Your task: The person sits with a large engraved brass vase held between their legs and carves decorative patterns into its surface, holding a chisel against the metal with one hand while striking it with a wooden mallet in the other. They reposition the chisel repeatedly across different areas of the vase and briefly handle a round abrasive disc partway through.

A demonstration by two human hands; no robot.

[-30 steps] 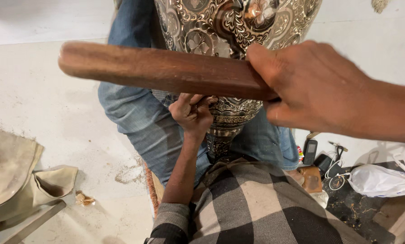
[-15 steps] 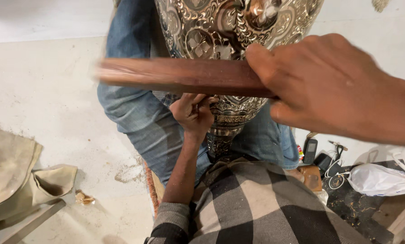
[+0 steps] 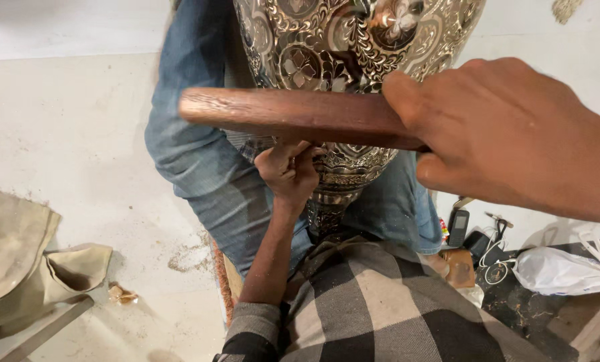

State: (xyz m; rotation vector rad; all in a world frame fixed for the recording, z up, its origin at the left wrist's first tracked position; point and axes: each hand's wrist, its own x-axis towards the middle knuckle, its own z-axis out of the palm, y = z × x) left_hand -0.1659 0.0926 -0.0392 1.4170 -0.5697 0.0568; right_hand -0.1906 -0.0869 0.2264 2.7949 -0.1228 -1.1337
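My right hand (image 3: 514, 134) is shut on a brown wooden stick (image 3: 293, 115), held level across a large engraved silver and dark metal vase (image 3: 353, 40). The vase stands between my knees in blue jeans (image 3: 199, 174). Below the stick, my left hand (image 3: 290, 171) is curled tight against the lower body of the vase; whatever is inside its fingers is hidden. My left forearm rises from a grey and black checked sleeve (image 3: 259, 328).
Folded beige cloth (image 3: 18, 255) lies on the pale floor at the left, with a small scrap (image 3: 120, 293) and a patch of dust (image 3: 191, 258) nearby. At the right sit a small phone (image 3: 458, 226), cables (image 3: 495, 251) and a tied white plastic bag (image 3: 561, 269).
The wooden stick has swung to the right and slightly down, blurring midway; its free end is now much closer to the vase. My left hand has stayed on the vase.
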